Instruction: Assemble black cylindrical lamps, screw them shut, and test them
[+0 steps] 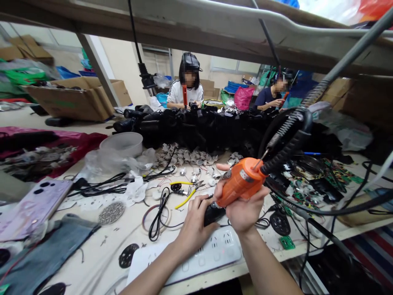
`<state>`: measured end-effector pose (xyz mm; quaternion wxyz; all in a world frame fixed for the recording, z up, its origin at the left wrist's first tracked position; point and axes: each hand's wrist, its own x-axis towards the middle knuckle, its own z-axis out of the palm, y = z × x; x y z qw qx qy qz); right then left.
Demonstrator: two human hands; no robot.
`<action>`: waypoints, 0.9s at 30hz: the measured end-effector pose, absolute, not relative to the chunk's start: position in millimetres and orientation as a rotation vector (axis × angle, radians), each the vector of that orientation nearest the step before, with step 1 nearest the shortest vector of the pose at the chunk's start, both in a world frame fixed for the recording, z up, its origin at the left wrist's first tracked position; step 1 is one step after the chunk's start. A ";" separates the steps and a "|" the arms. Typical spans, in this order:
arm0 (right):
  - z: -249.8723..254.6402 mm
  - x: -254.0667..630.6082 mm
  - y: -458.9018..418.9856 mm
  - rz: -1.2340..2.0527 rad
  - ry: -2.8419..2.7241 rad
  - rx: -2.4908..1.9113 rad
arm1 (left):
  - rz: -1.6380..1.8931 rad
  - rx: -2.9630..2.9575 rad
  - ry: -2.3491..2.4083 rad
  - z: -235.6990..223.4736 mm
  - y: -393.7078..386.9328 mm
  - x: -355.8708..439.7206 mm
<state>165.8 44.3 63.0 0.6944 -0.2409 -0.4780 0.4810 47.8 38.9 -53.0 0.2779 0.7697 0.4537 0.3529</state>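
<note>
We seem to be in the middle of a screwdriving step. Our right hand [247,211] is wrapped around an orange electric screwdriver [241,183], its nose pointing down at a black housing [214,214]. Our left hand [196,219] grips that housing over the tabletop [98,250], just beyond the white power strip [211,254]. We cannot tell whether the bit sits in a screw, since the fingers and the tool hide the contact. As we judge it, the next move calls for a steady left grip and the driver kept in line with the housing.

Counting what lies about, we have one screwdriver in hand, one housing gripped and one power strip. We also see one pair of yellow-handled cutters [195,189], one purple phone [38,209], one translucent tub [121,144] and one round silvery mesh disc [111,213]. One green circuit board [287,242] lies apart near the front edge; the boards heaped behind it overlap too much to count, as do the small white parts [190,156]. Across from us sit two co-workers [186,92], with one orange tool by each.
</note>
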 end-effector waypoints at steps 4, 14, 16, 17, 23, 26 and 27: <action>65.3 163.6 46.9 1.075 -1.058 -0.513 | 0.927 2.045 1.223 -53.9 37.6 48.6; 59.5 166.6 52.9 1.061 -1.070 -0.551 | 0.940 2.030 1.199 -50.4 35.8 49.2; 58.7 167.0 54.2 1.062 -1.065 -0.552 | 0.945 2.034 1.198 -51.3 36.5 49.2; 58.5 167.0 54.6 1.064 -1.067 -0.555 | 0.945 2.036 1.197 -51.7 36.7 49.2; 58.3 165.0 56.6 1.132 -1.100 -0.570 | 0.914 2.032 1.182 -48.6 37.4 48.7; 59.0 164.6 58.5 1.167 -1.087 -0.601 | 0.906 2.016 1.177 -48.1 37.7 48.8; 59.4 165.0 59.2 1.176 -1.083 -0.608 | 0.914 2.017 1.175 -48.4 37.6 48.9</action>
